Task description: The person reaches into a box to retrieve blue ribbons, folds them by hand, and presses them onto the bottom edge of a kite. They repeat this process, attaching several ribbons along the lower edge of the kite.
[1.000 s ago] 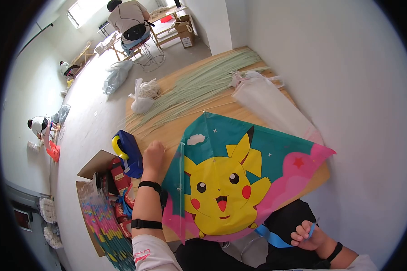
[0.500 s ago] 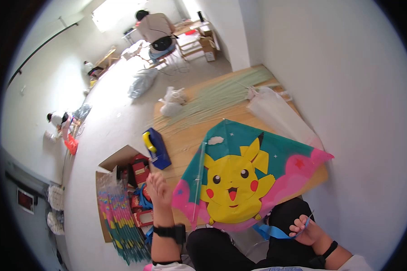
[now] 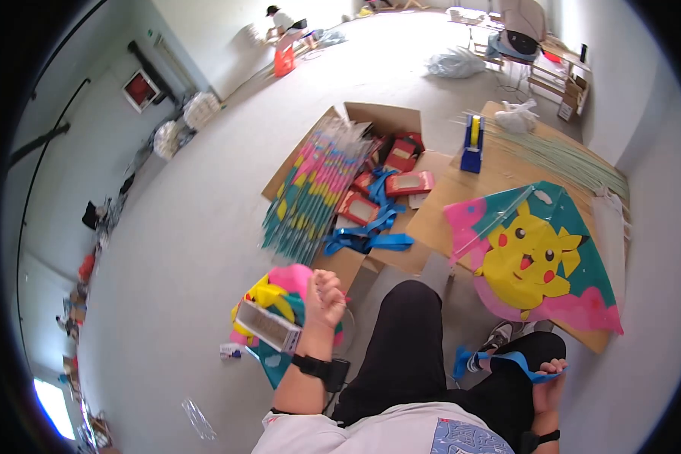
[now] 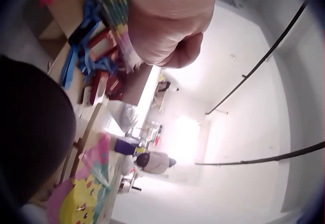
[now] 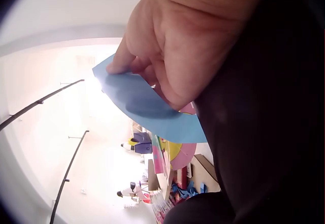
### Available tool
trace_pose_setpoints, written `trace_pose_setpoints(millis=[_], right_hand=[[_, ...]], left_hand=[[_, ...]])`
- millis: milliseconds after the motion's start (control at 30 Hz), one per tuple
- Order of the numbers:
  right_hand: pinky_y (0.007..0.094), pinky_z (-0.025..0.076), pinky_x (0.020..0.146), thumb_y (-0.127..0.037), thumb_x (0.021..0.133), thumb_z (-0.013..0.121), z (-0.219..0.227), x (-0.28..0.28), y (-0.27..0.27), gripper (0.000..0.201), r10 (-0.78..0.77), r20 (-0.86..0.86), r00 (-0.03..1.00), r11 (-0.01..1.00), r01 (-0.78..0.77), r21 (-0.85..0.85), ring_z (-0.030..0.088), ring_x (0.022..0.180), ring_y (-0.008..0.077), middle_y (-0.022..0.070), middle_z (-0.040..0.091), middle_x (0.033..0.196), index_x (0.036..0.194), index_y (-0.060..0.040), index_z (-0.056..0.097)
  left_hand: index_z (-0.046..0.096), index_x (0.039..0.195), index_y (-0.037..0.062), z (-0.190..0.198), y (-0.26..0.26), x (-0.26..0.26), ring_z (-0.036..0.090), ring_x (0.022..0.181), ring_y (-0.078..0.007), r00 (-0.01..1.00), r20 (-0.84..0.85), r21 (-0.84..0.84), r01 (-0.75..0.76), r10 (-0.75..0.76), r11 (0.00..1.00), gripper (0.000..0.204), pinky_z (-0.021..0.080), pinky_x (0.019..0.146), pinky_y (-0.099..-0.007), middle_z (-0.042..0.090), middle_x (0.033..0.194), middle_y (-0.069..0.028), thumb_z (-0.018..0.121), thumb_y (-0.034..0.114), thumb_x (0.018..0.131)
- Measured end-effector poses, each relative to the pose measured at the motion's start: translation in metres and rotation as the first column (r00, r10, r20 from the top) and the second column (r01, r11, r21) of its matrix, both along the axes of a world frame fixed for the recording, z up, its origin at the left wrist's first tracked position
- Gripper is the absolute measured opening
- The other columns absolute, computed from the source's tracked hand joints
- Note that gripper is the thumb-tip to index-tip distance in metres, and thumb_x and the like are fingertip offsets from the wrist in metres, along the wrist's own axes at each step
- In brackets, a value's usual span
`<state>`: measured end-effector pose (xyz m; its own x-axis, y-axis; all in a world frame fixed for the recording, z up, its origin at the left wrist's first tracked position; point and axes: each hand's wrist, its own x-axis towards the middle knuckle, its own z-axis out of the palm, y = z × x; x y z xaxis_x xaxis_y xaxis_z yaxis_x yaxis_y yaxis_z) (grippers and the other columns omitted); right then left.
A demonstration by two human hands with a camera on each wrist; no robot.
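My right hand holds the end of a flat blue ribbon between thumb and fingers, beside my right knee. The ribbon's length trails left across that knee. My left hand is raised left of my other knee, fingers curled in, with nothing visible in it. In the head view it overlaps another colourful kite low on the left, on which lies an open box. A teal and pink kite with a yellow cartoon figure lies spread on the wooden table.
Left of the table stands a cardboard box with packed kites, red boxes and bunched blue ribbon. A blue tape dispenser stands by thin sticks on the table. Another person is far off.
The head view has turned left, bringing the floor and the second kite into sight. My left hand has left the table area and moved over the floor side. The right hand still holds the ribbon.
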<state>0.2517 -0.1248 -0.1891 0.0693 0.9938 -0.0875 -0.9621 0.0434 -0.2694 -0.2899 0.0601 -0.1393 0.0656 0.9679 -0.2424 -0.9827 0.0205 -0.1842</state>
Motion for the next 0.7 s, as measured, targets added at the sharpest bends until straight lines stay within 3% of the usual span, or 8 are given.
trace_pose_setpoints(millis=[200,333,400,433,467,500,600,700], right_hand=[[0.032,0.05,0.089,-0.019,0.102,0.057,-0.003,-0.005,-0.002,0.012,-0.008,0.042,0.999,0.999,0.006,0.041,0.054,0.1,0.0151,-0.0006,0.052,0.097,0.11,-0.0123,0.052],[0.0325,0.05,0.09,-0.019,0.102,0.057,-0.007,-0.003,0.001,0.013,-0.004,0.058,0.998,0.999,0.002,0.034,0.054,0.101,0.0157,0.0005,0.052,0.099,0.111,-0.0113,0.052],[0.0323,0.05,0.09,-0.019,0.102,0.057,-0.007,-0.004,0.002,0.013,-0.011,0.067,0.998,1.0,0.009,0.028,0.054,0.101,0.0158,0.0008,0.052,0.099,0.112,-0.0111,0.053],[0.0323,0.05,0.09,-0.019,0.102,0.056,-0.006,-0.004,0.002,0.013,-0.006,0.07,0.998,1.0,0.004,0.025,0.054,0.102,0.0162,0.0011,0.052,0.1,0.112,-0.0105,0.053],[0.0322,0.05,0.091,-0.019,0.102,0.056,-0.005,-0.004,0.002,0.013,-0.003,0.074,0.997,1.0,0.001,0.022,0.054,0.102,0.0166,0.0013,0.052,0.1,0.112,-0.0098,0.054],[0.0322,0.05,0.091,-0.019,0.102,0.056,-0.004,-0.004,0.002,0.013,-0.003,0.077,0.997,1.0,0.001,0.022,0.054,0.102,0.0166,0.0013,0.052,0.1,0.112,-0.0098,0.054],[0.0326,0.051,0.092,-0.018,0.102,0.056,0.0,-0.003,0.0,0.014,0.001,0.067,0.998,1.0,-0.001,0.012,0.054,0.103,0.0174,0.0019,0.052,0.101,0.112,-0.0085,0.055],[0.0333,0.051,0.093,-0.017,0.102,0.056,0.001,-0.002,-0.002,0.015,0.001,0.058,0.998,1.0,-0.002,0.011,0.054,0.104,0.0179,0.0022,0.052,0.101,0.113,-0.0076,0.056]], left_hand=[[0.043,0.072,0.0095,-0.001,-0.078,-0.161,0.029,0.046,-0.0048,0.897,-0.318,-0.154,-0.368,0.307,0.917,0.027,0.021,0.034,-0.0185,0.035,0.064,0.0031,0.051,0.01,0.098],[0.042,0.072,0.0127,-0.014,-0.099,-0.211,0.028,0.047,-0.005,0.741,-0.631,-0.285,-0.499,0.231,0.818,0.028,0.022,0.034,-0.0201,0.031,0.061,0.0047,0.052,0.014,0.097],[0.053,0.075,0.0079,-0.029,-0.106,-0.231,0.046,0.046,-0.012,0.22,-0.963,-0.251,-0.538,-0.154,0.805,0.025,0.038,0.036,-0.0276,0.048,0.059,-0.0014,0.05,0.018,0.097],[0.053,0.075,0.0079,-0.037,-0.104,-0.239,0.046,0.046,-0.012,0.221,-0.963,-0.251,-0.54,-0.153,0.804,0.025,0.038,0.036,-0.0276,0.048,0.059,-0.0014,0.05,0.018,0.097],[0.059,0.081,0.0028,-0.046,-0.1,-0.245,0.056,0.052,-0.0183,-0.247,-0.826,-0.27,-0.616,-0.507,0.74,0.026,0.045,0.042,-0.032,0.058,0.065,-0.0092,0.048,0.02,0.098],[0.066,0.088,-0.0023,-0.057,-0.095,-0.253,0.067,0.058,-0.0247,-0.588,-0.375,-0.23,-0.69,-0.717,0.686,0.033,0.053,0.048,-0.0365,0.067,0.071,-0.017,0.046,0.022,0.098],[0.067,0.101,-0.0112,-0.107,-0.091,-0.282,0.073,0.07,-0.0334,-0.737,0.0,-0.232,-0.657,-0.675,0.717,0.04,0.059,0.06,-0.0393,0.07,0.088,-0.0288,0.044,0.021,0.099],[0.065,0.106,-0.0121,-0.052,-0.086,-0.227,0.072,0.065,-0.0327,-0.609,-0.109,-0.494,-0.653,-0.786,0.574,0.038,0.06,0.057,-0.0383,0.071,0.088,-0.0275,0.044,0.019,0.1]])
